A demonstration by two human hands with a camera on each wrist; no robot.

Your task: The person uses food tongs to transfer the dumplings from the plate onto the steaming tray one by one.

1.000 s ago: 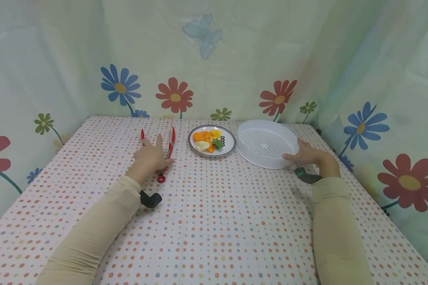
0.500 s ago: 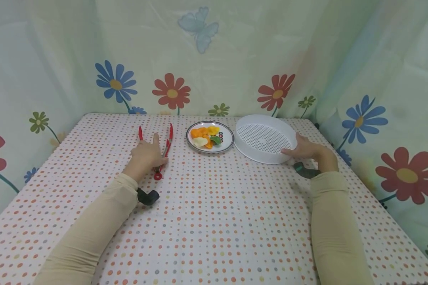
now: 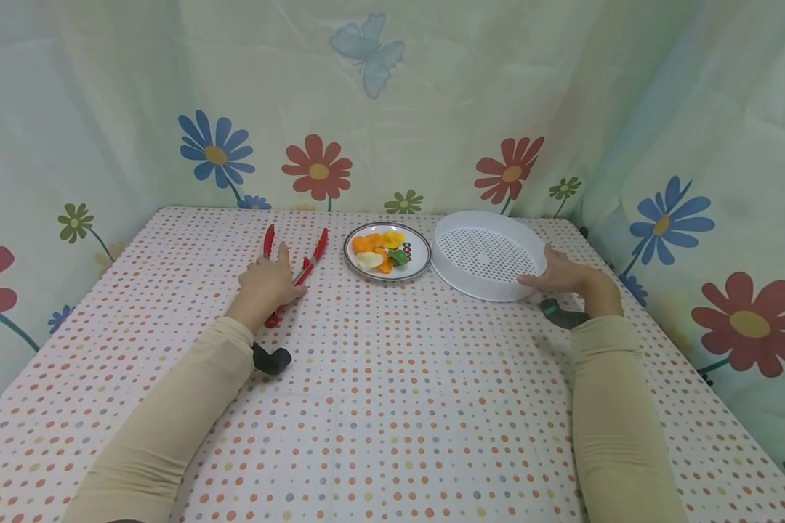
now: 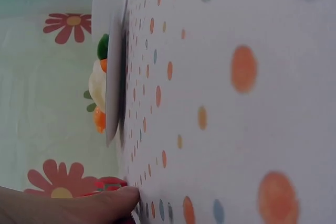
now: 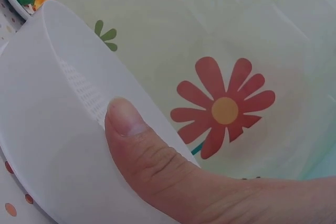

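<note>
Pale green, the flowered sheet (image 3: 471, 87) is hanging behind the dotted tablecloth (image 3: 379, 407). On that cloth the step in hand seems to be getting hold of the kitchen things, since no food is being lifted. At the back right the white sieve (image 3: 464, 282) is lying flat; the right hand (image 3: 559, 274) is gripping its right edge, the thumb bending over the rim and the other fingers hiding behind the wall. The plate (image 3: 421, 260) is sitting just left of the sieve, neither hand touching it. Left of the plate the red tongs (image 3: 318, 248) are lying with their arms spreading apart. The left hand (image 3: 264, 282) is covering their middle, its index finger pointing away; whether it is gripping them, I cannot tell. The next move is probably calling for the left hand to be closing round both arms while the right is steadying the sieve.

Counting downward, one sheet, one tablecloth, one sieve, one plate, one pair of tongs and two hands are showing. On the plate, one green piece (image 3: 399, 256), one cream piece (image 3: 368, 261), one yellow piece (image 3: 393, 238) and at least three orange pieces (image 3: 361, 245) are lying, the orange ones overlapping too much for a sure count
</note>
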